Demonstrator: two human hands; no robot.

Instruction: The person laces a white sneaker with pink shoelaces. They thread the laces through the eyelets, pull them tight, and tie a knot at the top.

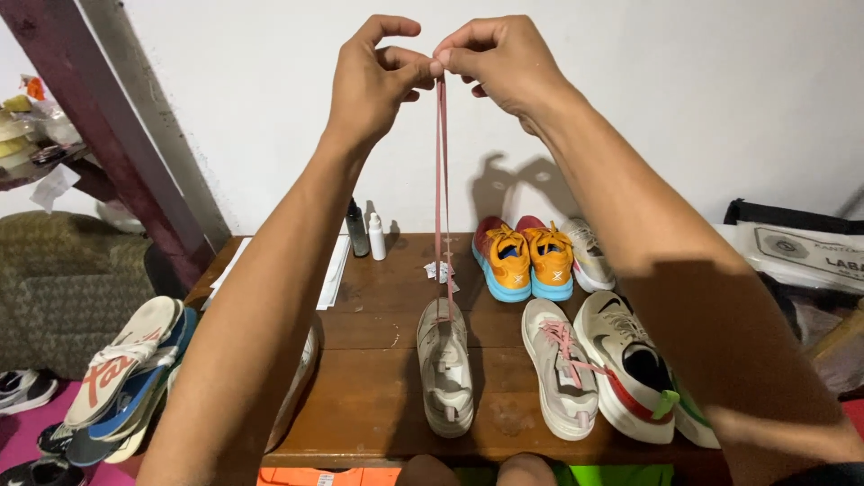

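Wooden table bears shoes; left hand and right hand pinch pink lace.

Light: bright, even, from the near side.
Shadows: the raised hands cast a soft dark shape on the far white wall.
Focus: sharp centrally.
Edges: wide-angle bending at left and right.

Flat pink cloth lace, perhaps mesh shoe, worn wooden table.

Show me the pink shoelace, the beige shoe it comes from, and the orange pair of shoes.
pink shoelace [441, 180], head view, middle of the hanging strands
beige shoe [447, 378], head view, upper
orange pair of shoes [526, 261], head view, between both shoes' tongues
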